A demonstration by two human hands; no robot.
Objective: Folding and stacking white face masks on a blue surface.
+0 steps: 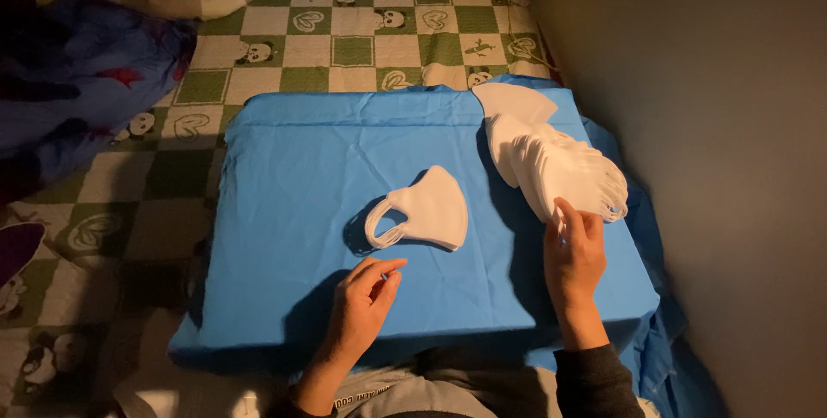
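— Where does the single folded white fabric face mask (428, 209) lie?
— On the blue-covered table (293, 168), just ahead of my left hand (362, 302), fingers loose, empty.
— Right hand (573, 254)?
— Fingers pinching the fanned white mask stack (551, 160).

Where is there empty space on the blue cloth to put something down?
The blue cloth is bare on its whole far-left part, left of the single folded white mask. A smaller bare patch lies between the left hand and right hand. The right edge is crowded by the fanned stack of white masks.
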